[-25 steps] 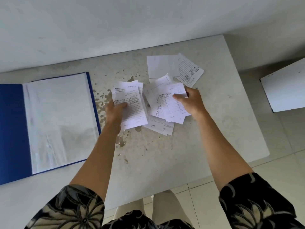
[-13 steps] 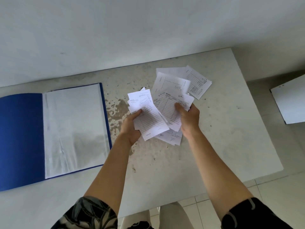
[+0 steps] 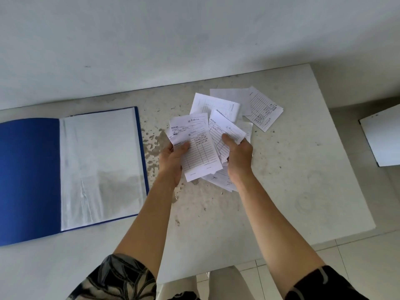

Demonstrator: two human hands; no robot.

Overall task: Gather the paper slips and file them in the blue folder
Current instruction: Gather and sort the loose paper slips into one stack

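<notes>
My left hand (image 3: 173, 158) grips a small stack of printed paper slips (image 3: 195, 148), thumb on the top sheet. Right beside it, my right hand (image 3: 237, 155) pinches another bunch of slips (image 3: 224, 132) lifted above the table. More loose slips (image 3: 260, 109) lie scattered on the table behind my hands, and a few (image 3: 218, 180) lie under my right wrist. The blue folder (image 3: 29, 178) lies open at the left, a clear plastic sleeve page (image 3: 99, 167) facing up.
The stained white table (image 3: 292, 180) runs along a white wall; its right edge drops to a tiled floor. A white board or box (image 3: 383, 139) stands off the table at the far right.
Both hands have lifted their slips and drawn together, so the two bunches nearly touch. The view has shifted, so the folder and table sit further right and lower in the frame.
</notes>
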